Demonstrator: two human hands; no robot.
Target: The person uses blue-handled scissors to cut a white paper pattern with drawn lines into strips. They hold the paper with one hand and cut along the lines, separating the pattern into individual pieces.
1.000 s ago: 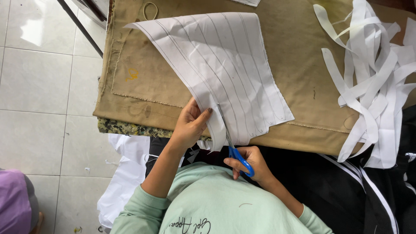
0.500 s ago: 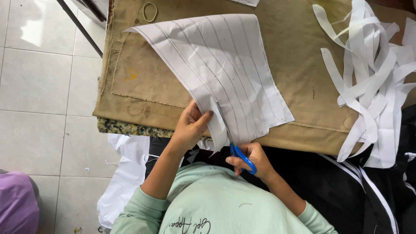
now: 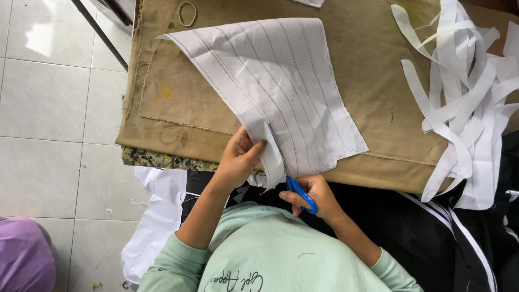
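A sheet of white fabric (image 3: 281,81) marked with long parallel lines lies on a table covered in brown cloth (image 3: 373,59). My left hand (image 3: 238,159) pinches the sheet's left near edge, next to a partly cut strip (image 3: 273,162). My right hand (image 3: 313,196) grips blue-handled scissors (image 3: 300,192) at the table's near edge. Their blades (image 3: 273,138) reach into the fabric along one line.
A pile of cut white strips (image 3: 465,103) lies at the right of the table. A rubber band (image 3: 187,13) rests at the far left corner. White cloth (image 3: 154,227) hangs below the table over the tiled floor (image 3: 54,108). Something purple (image 3: 21,254) sits at bottom left.
The scissors have advanced a little further up the line into the fabric. Both hands stay at almost the same spot.
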